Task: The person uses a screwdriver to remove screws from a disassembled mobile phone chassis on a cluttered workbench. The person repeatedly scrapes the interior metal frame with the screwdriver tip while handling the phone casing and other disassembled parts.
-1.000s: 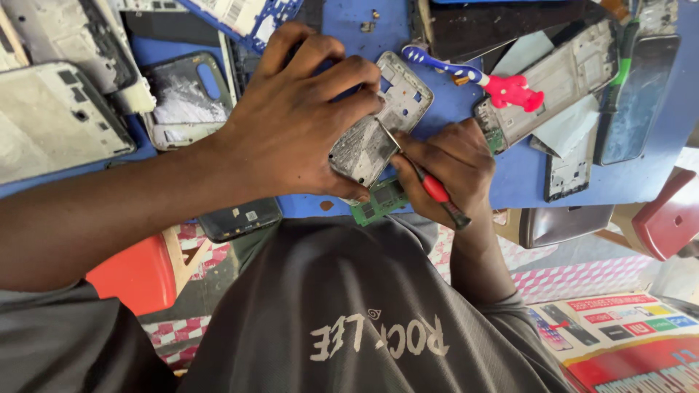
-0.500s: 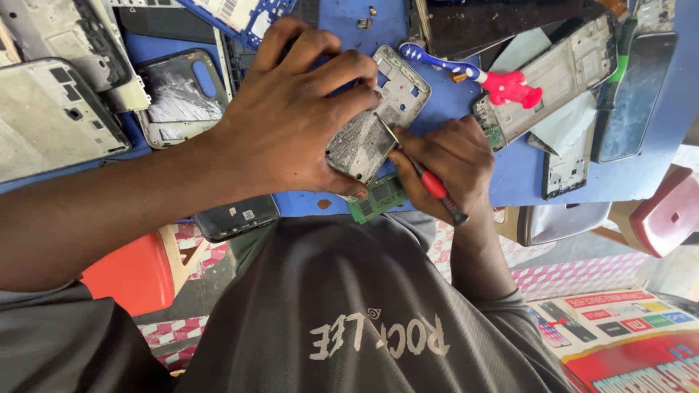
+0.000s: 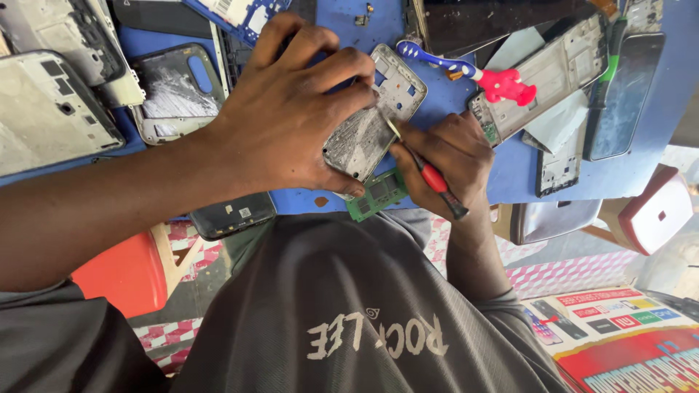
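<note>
At the near edge of the blue tabletop (image 3: 451, 87), the left hand's fingers (image 3: 331, 69) are clamped over a silver phone frame (image 3: 371, 124), thumb under its near end, pinning it tilted just above a green circuit board (image 3: 375, 195). Since half a second ago the frame sits much as it did, while the screwdriver's metal tip has crept a little farther along the frame's right edge; I judge that the prying or unscrewing on that edge is under way, not finished. The right hand (image 3: 444, 156), just right of the frame, has its fingers closed together around the red-handled screwdriver (image 3: 429, 175), black butt pointing back toward the body, shaft slanting up to the frame's rim.

The left hand (image 3: 287, 116) arches from above, wrist bent, forearm running off to the left. The right forearm rises straight up from the grey shirt.

Beyond the frame lies a blue-and-white toothbrush with a pink handle (image 3: 473, 73); right of that, another bare phone frame (image 3: 542, 80). Left of the held frame rest a cracked back cover (image 3: 171, 94) and, nearer the body, a dark phone (image 3: 233, 215).
</note>
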